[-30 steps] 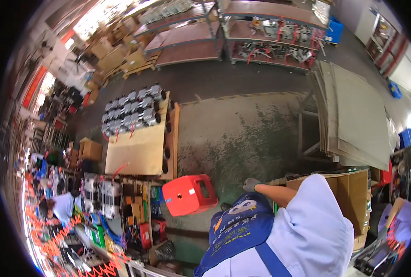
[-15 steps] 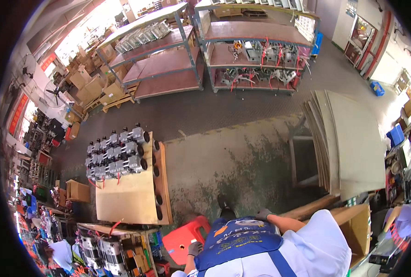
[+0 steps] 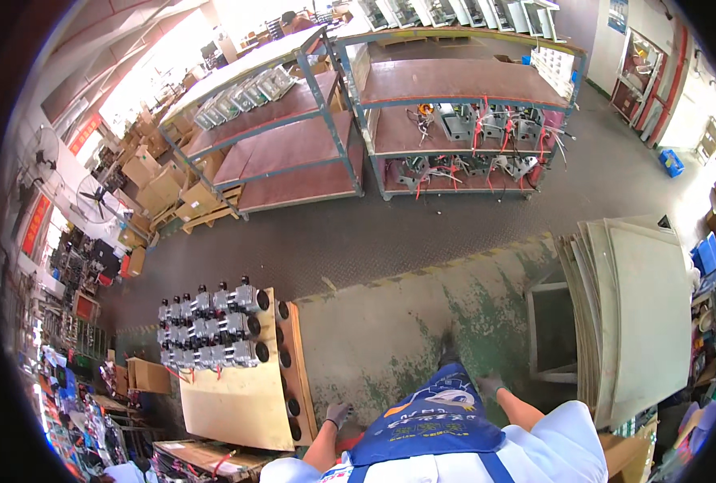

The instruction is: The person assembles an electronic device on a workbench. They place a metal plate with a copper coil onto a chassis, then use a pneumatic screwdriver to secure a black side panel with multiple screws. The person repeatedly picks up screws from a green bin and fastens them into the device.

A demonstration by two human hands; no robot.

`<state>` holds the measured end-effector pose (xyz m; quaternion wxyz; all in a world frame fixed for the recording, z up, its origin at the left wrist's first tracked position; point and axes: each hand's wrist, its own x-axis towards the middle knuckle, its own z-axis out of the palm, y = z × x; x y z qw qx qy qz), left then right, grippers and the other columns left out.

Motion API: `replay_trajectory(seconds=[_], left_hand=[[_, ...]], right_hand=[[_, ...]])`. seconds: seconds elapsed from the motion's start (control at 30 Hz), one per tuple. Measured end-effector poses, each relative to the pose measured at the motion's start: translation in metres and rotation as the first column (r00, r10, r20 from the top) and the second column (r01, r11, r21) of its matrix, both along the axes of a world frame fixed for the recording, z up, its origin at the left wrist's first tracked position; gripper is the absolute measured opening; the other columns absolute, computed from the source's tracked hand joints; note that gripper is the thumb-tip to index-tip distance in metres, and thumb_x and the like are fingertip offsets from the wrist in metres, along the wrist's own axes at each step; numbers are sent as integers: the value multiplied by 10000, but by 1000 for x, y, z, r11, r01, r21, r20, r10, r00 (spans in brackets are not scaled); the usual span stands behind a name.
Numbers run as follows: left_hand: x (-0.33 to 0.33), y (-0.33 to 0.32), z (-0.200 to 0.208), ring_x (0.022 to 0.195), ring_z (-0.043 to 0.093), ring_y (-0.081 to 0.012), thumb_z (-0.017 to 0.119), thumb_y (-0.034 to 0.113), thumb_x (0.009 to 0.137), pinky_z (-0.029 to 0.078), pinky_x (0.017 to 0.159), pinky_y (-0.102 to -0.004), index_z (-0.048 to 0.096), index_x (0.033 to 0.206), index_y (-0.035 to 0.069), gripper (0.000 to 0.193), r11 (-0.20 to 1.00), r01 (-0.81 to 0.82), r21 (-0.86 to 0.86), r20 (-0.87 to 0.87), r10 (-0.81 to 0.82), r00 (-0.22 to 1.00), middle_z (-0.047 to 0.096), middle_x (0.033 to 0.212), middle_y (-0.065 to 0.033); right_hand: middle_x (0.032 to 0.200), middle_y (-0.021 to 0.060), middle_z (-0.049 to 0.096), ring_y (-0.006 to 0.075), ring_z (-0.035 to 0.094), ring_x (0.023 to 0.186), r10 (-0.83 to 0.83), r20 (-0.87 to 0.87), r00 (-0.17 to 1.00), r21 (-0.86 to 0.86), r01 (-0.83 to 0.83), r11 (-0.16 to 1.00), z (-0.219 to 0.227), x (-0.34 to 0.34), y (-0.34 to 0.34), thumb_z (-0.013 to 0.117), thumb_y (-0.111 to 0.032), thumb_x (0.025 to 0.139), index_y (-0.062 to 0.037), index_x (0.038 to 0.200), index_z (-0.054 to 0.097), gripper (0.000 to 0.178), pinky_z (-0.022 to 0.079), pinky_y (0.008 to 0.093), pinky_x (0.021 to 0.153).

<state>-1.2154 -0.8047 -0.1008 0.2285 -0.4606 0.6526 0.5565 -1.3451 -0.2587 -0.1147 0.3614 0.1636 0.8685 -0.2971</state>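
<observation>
My left hand [image 3: 339, 414], in a grey glove, hangs at my left side near the wooden board, its fingers loosely apart and nothing visible in them. On the other side, my right hand [image 3: 491, 386], also gloved in grey, is held just beyond the edge of my blue apron [image 3: 430, 419]. Its fingers look stretched out and hold nothing I can see. To the left, rows of grey metal motor-like units [image 3: 213, 326] with black round ends stand on a light wooden board [image 3: 237, 406]. Both hands are apart from these units.
Ahead stand two metal racks with brown shelves [image 3: 454, 80], carrying metal parts and wired assemblies [image 3: 487, 125]. Large flat sheets [image 3: 648, 314] lean at the right beside a metal frame [image 3: 553, 330]. Cardboard boxes [image 3: 161, 187] are piled at the far left. A blue crate [image 3: 672, 163] sits far right.
The view has shifted, and racks, units and sheets now appear lower. A leg is stepped forward. My left hand has moved away from the red stool, which is now mostly hidden behind me.
</observation>
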Motion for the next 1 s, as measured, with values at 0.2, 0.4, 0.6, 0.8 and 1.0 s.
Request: replay_trajectory(seconds=[0.2, 0.4, 0.6, 0.8, 1.0], left_hand=[[-162, 32, -10, 666, 659, -180, 601, 167, 919, 489, 553, -338, 719, 924, 46, 169, 988, -111, 107, -84, 121, 989, 729, 791, -94], [-258, 121, -18, 782, 724, -278, 608, 288, 898, 565, 715, -413, 777, 979, -2, 345, 844, 418, -336, -152, -487, 860, 772, 940, -137], [-335, 126, -20, 758, 697, -289, 610, 310, 901, 558, 717, -428, 736, 1027, -7, 363, 976, 157, -153, -34, -164, 986, 752, 893, -145], [-469, 88, -34, 631, 611, -223, 591, 283, 938, 492, 592, -424, 641, 873, 113, 189, 986, -106, 130, -40, 112, 993, 637, 744, -76], [-600, 54, -47, 574, 581, -230, 598, 189, 904, 463, 533, -400, 650, 788, 145, 134, 193, 828, -527, 109, -951, 291, 603, 663, -81]], right_hand=[[1088, 174, 769, 330, 745, 968, 358, 169, 918, 164, -384, 909, -120, -106, 81, 657, -443, 878, -59, 1071, 777, 446, 571, 461, 871], [1199, 187, 733, 367, 711, 1100, 649, 109, 753, 259, -652, 713, -60, -293, 109, 642, -390, 897, -60, 1189, 727, 450, 564, 477, 903], [1154, 226, 730, 373, 710, 1066, 235, -76, 969, 55, -231, 971, -5, -470, 57, 588, -343, 920, -55, 1123, 749, 388, 549, 496, 935], [1106, 227, 739, 387, 722, 1004, 608, -239, 757, 135, -594, 793, -129, -562, 47, 594, -348, 898, -60, 1038, 765, 362, 578, 504, 864], [1056, 171, 767, 371, 740, 1011, 893, -4, 450, 248, -865, 437, -72, -635, 61, 596, -328, 920, -159, 1042, 794, 287, 589, 499, 813]])
